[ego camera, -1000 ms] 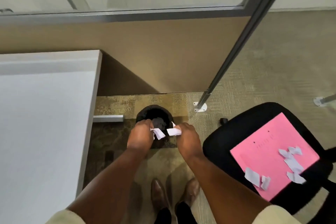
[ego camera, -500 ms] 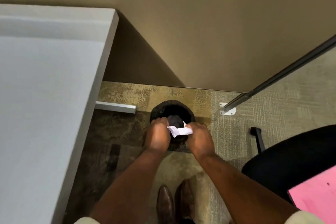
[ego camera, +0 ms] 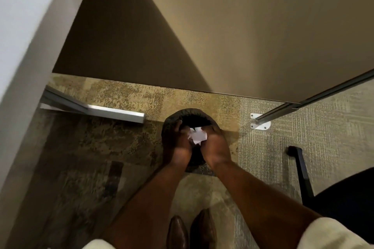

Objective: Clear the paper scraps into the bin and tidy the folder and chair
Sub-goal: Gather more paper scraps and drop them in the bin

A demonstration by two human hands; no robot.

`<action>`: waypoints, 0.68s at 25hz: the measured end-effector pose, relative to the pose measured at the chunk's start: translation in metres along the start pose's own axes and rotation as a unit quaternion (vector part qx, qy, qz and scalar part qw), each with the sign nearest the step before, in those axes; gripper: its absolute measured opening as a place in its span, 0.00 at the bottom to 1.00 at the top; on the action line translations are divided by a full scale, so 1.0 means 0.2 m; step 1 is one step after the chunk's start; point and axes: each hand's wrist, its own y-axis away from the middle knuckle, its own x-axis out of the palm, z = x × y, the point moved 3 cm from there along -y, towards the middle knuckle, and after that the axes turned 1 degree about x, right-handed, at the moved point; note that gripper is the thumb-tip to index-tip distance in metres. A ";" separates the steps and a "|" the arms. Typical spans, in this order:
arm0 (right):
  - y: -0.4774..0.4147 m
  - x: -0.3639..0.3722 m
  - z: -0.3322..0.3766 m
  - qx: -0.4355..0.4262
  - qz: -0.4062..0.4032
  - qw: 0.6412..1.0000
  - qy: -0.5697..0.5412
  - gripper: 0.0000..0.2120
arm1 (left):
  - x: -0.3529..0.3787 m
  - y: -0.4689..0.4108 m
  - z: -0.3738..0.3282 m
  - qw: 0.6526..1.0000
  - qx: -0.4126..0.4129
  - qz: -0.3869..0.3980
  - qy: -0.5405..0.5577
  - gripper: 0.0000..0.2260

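Note:
A round black bin (ego camera: 189, 114) stands on the carpet below the partition. Both my hands hover over its mouth. My left hand (ego camera: 178, 145) and my right hand (ego camera: 215, 145) are pressed together around a bunch of white paper scraps (ego camera: 197, 135), which sit between the fingers right above the opening. The black chair (ego camera: 344, 194) shows only as a seat edge and one leg at the lower right. The pink folder is out of view.
A white desk (ego camera: 22, 32) fills the left side, with its metal foot (ego camera: 113, 113) on the floor beside the bin. A tan partition (ego camera: 242, 26) rises behind, with a metal post bracket (ego camera: 260, 124) to the right. My brown shoes (ego camera: 190, 230) are below.
My head has tilted further down and toward the bin, so the folder has left the view. My hands have closed together, bunching the scraps lower over the bin's mouth.

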 end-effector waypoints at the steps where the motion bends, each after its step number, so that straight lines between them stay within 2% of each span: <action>1: -0.01 0.01 0.00 0.000 -0.005 1.000 -0.003 0.25 | 0.00 -0.02 0.01 0.999 -0.023 0.001 0.043 0.19; 3: -0.02 0.03 -0.01 -0.003 -0.015 1.000 0.004 0.24 | 0.02 -0.02 0.03 0.999 -0.041 0.027 0.020 0.23; 5: 0.00 0.04 -0.01 -0.001 -0.006 1.000 0.021 0.24 | 0.01 0.02 0.04 0.998 -0.024 0.039 -0.035 0.26; 10: 0.10 -0.05 0.02 0.007 0.018 0.999 0.047 0.27 | -0.08 0.16 0.02 0.994 0.037 -0.001 -0.098 0.26; 15: 0.37 -0.29 0.12 -0.003 -0.014 0.997 0.075 0.25 | -0.27 0.39 -0.15 0.997 0.040 0.001 -0.067 0.28; 17: 0.49 -0.41 0.16 0.002 -0.022 0.996 0.084 0.26 | -0.36 0.51 -0.21 0.994 0.057 0.003 -0.093 0.29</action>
